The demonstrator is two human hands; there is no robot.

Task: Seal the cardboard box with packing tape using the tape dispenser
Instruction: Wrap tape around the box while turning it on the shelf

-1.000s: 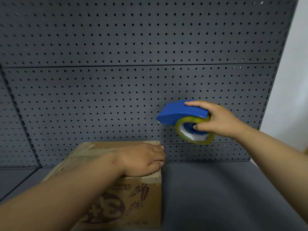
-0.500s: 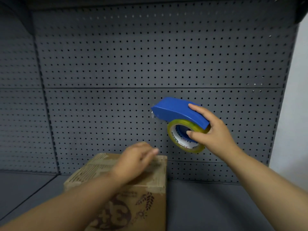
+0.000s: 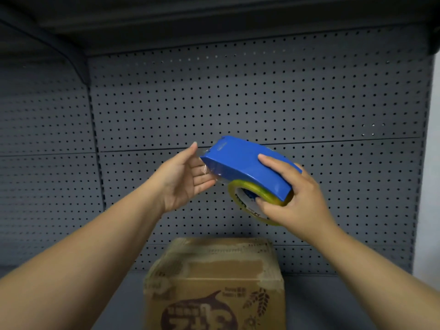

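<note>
A blue tape dispenser with a yellowish roll of clear tape is held in the air in front of the pegboard. My right hand grips it from the right, fingers over the blue cover and thumb on the roll. My left hand is raised with fingers spread, palm up against the dispenser's front end where the tape edge sits. Whether it pinches the tape I cannot tell. The brown cardboard box stands below on the shelf with its top flaps closed and nothing touching it.
A grey pegboard wall rises right behind the box. The grey shelf floor extends on both sides of the box. An upper shelf overhangs above. A white wall borders the right edge.
My left hand has left the box top and risen to the dispenser's front end. My right hand tilted the dispenser and brought it slightly left. The view now looks higher up.
</note>
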